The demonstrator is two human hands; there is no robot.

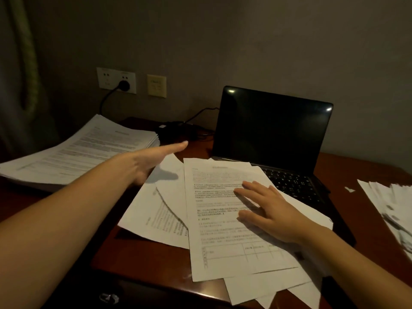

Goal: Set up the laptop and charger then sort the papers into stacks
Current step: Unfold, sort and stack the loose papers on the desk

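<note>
On my feed the far left edge shows a green hanging curtain against the grey wall. Below it, a thick stack of white printed papers sits squared up on the left end of the reddish-brown wooden desk. On the wall behind that stack I see a white double wall socket with a round black plug in it, and just beside it a beige wall plate. The plug's cable drops behind the stack. A black charger brick lies on the desk between the stack and the laptop, with a dark lead running toward the laptop's left side.

The left hand reaches forward above the desk between the stack and the loose sheets. Its fingers are straight and together, it holds nothing, and its shadow falls on a sheet beneath it.

In the middle, a fanned, untidy spread of loose white printed sheets lies in front of the laptop, overlapping its front edge and part of the keyboard. The right hand lies flat on the top sheet, fingers spread and pressing down.

The open black laptop stands at the back against the wall, its screen dark.

Further right I see a small white paper scrap on the bare wood, and then a second, looser pile of white papers at the right edge, cut off by the frame.
</note>
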